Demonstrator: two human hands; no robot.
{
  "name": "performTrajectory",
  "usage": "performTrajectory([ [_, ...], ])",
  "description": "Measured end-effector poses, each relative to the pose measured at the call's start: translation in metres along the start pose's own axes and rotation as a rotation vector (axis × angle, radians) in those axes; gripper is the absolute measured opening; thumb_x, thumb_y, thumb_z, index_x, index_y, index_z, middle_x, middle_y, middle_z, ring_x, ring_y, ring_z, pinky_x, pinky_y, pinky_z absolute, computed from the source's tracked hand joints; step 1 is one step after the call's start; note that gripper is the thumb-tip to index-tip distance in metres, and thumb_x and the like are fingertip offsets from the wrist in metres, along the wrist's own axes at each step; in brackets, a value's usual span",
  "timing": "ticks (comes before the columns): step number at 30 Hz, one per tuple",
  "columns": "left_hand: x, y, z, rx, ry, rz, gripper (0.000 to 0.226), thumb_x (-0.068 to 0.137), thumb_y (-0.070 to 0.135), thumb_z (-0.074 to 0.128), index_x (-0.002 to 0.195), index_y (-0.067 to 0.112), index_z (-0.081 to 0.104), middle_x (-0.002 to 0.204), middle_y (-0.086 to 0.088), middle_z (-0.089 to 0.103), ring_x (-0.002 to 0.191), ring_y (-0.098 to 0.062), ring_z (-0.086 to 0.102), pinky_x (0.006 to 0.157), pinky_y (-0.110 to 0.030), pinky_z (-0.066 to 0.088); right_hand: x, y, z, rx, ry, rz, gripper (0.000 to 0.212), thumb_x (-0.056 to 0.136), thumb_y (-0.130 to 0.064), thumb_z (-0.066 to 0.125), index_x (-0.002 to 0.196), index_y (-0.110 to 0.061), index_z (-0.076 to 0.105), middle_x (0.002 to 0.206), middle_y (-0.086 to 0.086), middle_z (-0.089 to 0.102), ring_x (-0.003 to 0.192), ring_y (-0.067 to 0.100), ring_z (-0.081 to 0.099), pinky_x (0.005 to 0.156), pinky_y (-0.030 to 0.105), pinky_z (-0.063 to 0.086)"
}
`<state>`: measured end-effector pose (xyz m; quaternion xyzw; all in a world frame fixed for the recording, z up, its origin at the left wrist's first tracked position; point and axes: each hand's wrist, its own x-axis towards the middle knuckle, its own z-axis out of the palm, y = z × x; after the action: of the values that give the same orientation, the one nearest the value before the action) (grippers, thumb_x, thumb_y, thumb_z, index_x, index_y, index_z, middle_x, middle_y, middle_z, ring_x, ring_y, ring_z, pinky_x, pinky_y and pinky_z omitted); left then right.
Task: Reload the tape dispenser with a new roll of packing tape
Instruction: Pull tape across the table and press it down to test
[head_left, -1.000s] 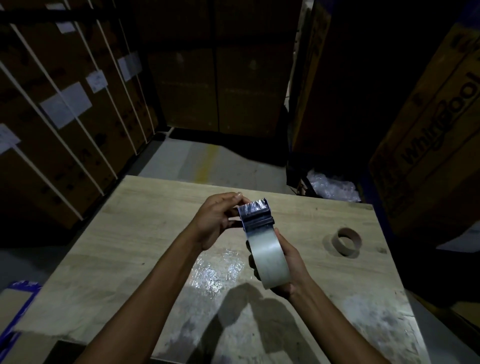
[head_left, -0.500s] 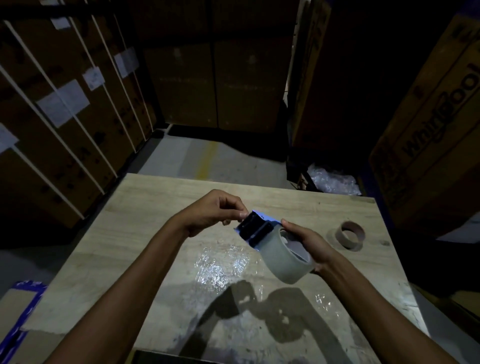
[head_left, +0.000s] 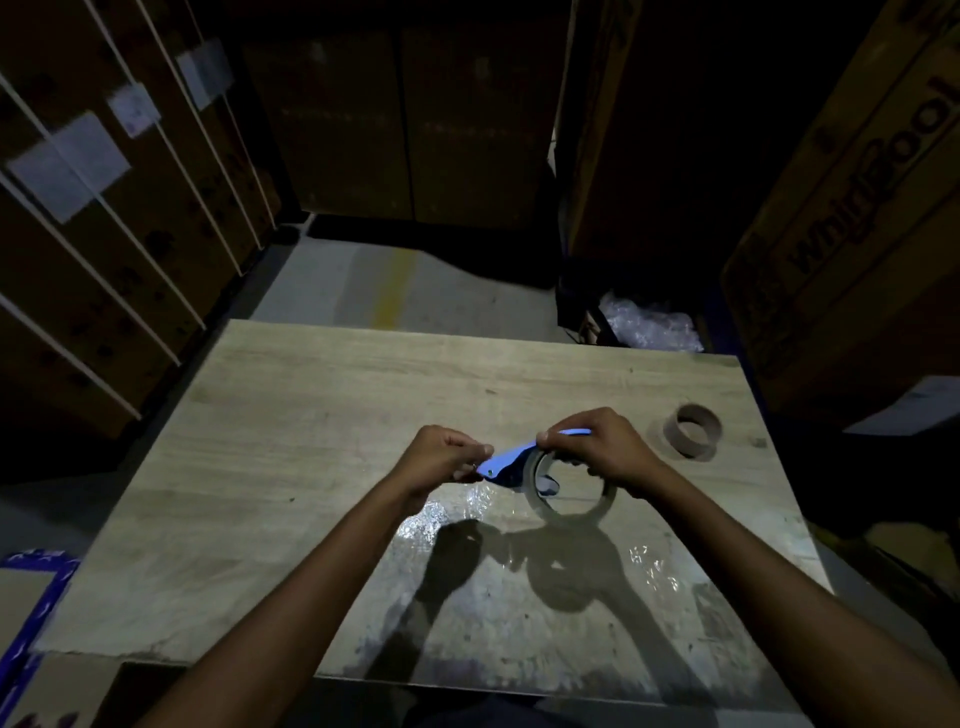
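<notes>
The left hand (head_left: 441, 460) pinches the blue tape dispenser (head_left: 506, 462) at its nose; the right hand (head_left: 605, 447) grips its back, above the table (head_left: 311, 415). The new tape roll (head_left: 571, 488) sits in it (empty core (head_left: 693, 430) lies far right). Probably best: hold the frame steady, draw the tape end squarely toward the blade.

— How many of each?
— Two hands: left hand (head_left: 439, 460), right hand (head_left: 605, 447). One blue tape dispenser (head_left: 506, 462), one tape roll (head_left: 571, 488), one empty cardboard core (head_left: 693, 430), one tabletop (head_left: 311, 415).
</notes>
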<state>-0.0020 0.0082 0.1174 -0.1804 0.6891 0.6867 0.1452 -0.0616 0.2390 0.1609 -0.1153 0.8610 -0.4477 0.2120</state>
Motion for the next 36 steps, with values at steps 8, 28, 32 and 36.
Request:
performTrajectory([
  [8,0.014,-0.051,0.013,-0.098,0.060,-0.225,0.019,0.077,0.000,0.078,0.093,-0.009,0.072,0.082,-0.019,0.069,0.063,-0.021,0.066,0.061,-0.026,0.053,0.005,0.022,0.039,-0.534,-0.003,-0.102,0.029,0.082,-0.054,0.068,0.089,-0.029,0.080,0.087,-0.005,0.075,0.078,0.015,0.067,0.064,0.033,0.053],
  [28,0.044,-0.108,0.038,-0.075,0.286,-0.297,0.028,0.060,-0.010,0.070,0.078,0.013,0.071,0.067,-0.017,0.067,0.060,-0.025,0.062,0.061,-0.034,0.052,0.002,0.045,0.063,-0.934,-0.134,-0.348,0.041,0.091,-0.056,0.051,0.110,-0.025,0.071,0.111,0.007,0.059,0.098,0.023,0.052,0.067,0.031,0.043],
  [32,0.051,-0.115,0.043,-0.028,0.314,-0.282,0.027,0.064,-0.010,0.067,0.073,0.014,0.072,0.069,-0.016,0.069,0.062,-0.027,0.064,0.059,-0.032,0.055,0.009,0.050,0.064,-0.984,-0.168,-0.396,0.045,0.093,-0.058,0.049,0.111,-0.022,0.070,0.114,0.010,0.058,0.100,0.025,0.051,0.069,0.033,0.046],
  [36,0.052,-0.123,0.047,0.041,0.341,-0.211,0.025,0.070,-0.011,0.062,0.073,0.012,0.070,0.074,-0.009,0.070,0.070,-0.022,0.065,0.063,-0.027,0.054,0.013,0.059,0.067,-1.031,-0.205,-0.469,0.044,0.092,-0.056,0.054,0.103,-0.017,0.072,0.109,0.015,0.061,0.095,0.030,0.055,0.061,0.035,0.046],
])
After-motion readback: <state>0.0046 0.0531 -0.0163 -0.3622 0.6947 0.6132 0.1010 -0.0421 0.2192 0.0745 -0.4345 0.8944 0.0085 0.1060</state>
